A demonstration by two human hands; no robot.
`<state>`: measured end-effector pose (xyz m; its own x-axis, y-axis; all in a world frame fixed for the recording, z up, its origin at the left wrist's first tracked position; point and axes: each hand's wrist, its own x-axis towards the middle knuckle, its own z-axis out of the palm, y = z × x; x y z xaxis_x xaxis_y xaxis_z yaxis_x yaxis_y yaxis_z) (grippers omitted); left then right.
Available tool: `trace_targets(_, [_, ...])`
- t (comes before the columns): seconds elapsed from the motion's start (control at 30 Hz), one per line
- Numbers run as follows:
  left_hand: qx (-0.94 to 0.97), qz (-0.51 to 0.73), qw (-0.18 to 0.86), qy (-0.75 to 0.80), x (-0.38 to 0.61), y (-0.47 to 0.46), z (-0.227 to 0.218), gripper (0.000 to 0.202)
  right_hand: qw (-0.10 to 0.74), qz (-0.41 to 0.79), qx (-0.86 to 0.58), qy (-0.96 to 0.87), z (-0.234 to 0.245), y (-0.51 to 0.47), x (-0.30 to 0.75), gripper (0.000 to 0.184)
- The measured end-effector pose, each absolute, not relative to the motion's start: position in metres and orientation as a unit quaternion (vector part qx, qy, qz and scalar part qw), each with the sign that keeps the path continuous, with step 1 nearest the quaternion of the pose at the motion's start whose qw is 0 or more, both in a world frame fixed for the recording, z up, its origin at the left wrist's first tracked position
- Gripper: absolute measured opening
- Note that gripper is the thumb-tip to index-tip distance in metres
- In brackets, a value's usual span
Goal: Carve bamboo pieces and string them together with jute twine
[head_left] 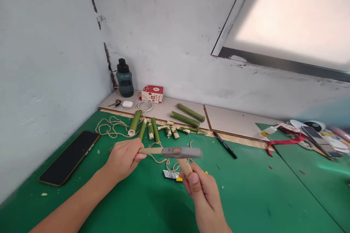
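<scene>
My right hand (203, 193) is closed round the wooden handle of a hammer (182, 152), whose grey head lies level above the green mat (246, 196). In the closed fingers of my left hand (124, 158) is a thin pale bamboo stick (150, 150), held level with its right end against the left end of the hammer head. Beige twine (112, 127) trails on the mat under and behind both hands. A small yellow and silver knife (172, 175) lies on the mat just below the hammer.
Several cut green bamboo pieces (188, 116) lie behind the hands. A black phone (69, 156) rests at the left by the wall. A dark bottle (125, 79), red box (153, 93), earbud case, keys and cable sit in the corner. A black pen (225, 145), red ribbon (284, 141) and clutter lie right.
</scene>
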<state>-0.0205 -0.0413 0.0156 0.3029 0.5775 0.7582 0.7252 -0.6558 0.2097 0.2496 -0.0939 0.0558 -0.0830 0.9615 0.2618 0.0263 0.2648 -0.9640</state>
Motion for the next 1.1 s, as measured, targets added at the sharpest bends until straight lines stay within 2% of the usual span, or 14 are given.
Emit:
trace_targets(0.07, [-0.802,-0.426,0.087,-0.409,-0.0207,-0.0413,0.0153,0.043,0.541,0.426,-0.417,-0.594,0.0564,-0.0939,0.2503,0.044])
trace_targets(0.17, [-0.8,-0.434,0.08,-0.408,-0.0204,-0.0416,0.0161,0.042,0.66,0.388,-0.399,-0.505,0.0565,-0.095,0.2508,0.041])
trace_targets(0.3, [-0.804,-0.44,0.071,-0.393,-0.02,-0.0422,0.0174,0.044,0.53,0.417,-0.424,-0.605,0.0537,-0.0954,0.2483,0.045])
trace_targets(0.33, [-0.804,-0.438,0.073,-0.396,-0.0202,-0.0423,0.0176,0.043,0.522,0.413,-0.423,-0.615,0.053,-0.0951,0.2479,0.046])
trace_targets(0.47, [-0.799,-0.441,0.077,-0.402,-0.0205,-0.0427,0.0182,0.042,0.667,0.367,-0.397,-0.512,0.0519,-0.0951,0.248,0.044])
trace_targets(0.5, [-0.799,-0.447,0.075,-0.396,-0.0202,-0.0429,0.0184,0.042,0.657,0.374,-0.402,-0.517,0.0518,-0.0958,0.2482,0.044])
trace_targets(0.6, [-0.798,-0.458,0.075,-0.385,-0.019,-0.0426,0.019,0.044,0.538,0.411,-0.418,-0.606,0.052,-0.0984,0.249,0.047])
trace_targets(0.63, [-0.796,-0.459,0.077,-0.386,-0.0187,-0.0423,0.019,0.044,0.536,0.41,-0.416,-0.61,0.0526,-0.0992,0.2496,0.047])
trace_targets(0.73, [-0.793,-0.463,0.081,-0.388,-0.018,-0.0416,0.0188,0.043,0.661,0.377,-0.376,-0.528,0.0558,-0.0996,0.2515,0.041])
trace_targets(0.77, [-0.794,-0.466,0.08,-0.383,-0.0177,-0.0417,0.0186,0.042,0.675,0.375,-0.373,-0.515,0.0568,-0.0992,0.2517,0.04])
trace_targets(0.9, [-0.8,-0.471,0.065,-0.367,-0.0173,-0.0421,0.0174,0.041,0.537,0.43,-0.403,-0.604,0.0586,-0.0964,0.2504,0.044])
trace_targets(0.93, [-0.8,-0.468,0.063,-0.369,-0.0176,-0.0421,0.0173,0.041,0.534,0.434,-0.403,-0.603,0.0589,-0.096,0.2501,0.044])
trace_targets(1.03, [-0.801,-0.464,0.06,-0.374,-0.0187,-0.0419,0.0174,0.04,0.656,0.402,-0.369,-0.521,0.0604,-0.0969,0.2497,0.04])
trace_targets(1.1, [-0.805,-0.464,0.05,-0.366,-0.0186,-0.0421,0.0176,0.04,0.668,0.392,-0.369,-0.513,0.0602,-0.0986,0.2488,0.038])
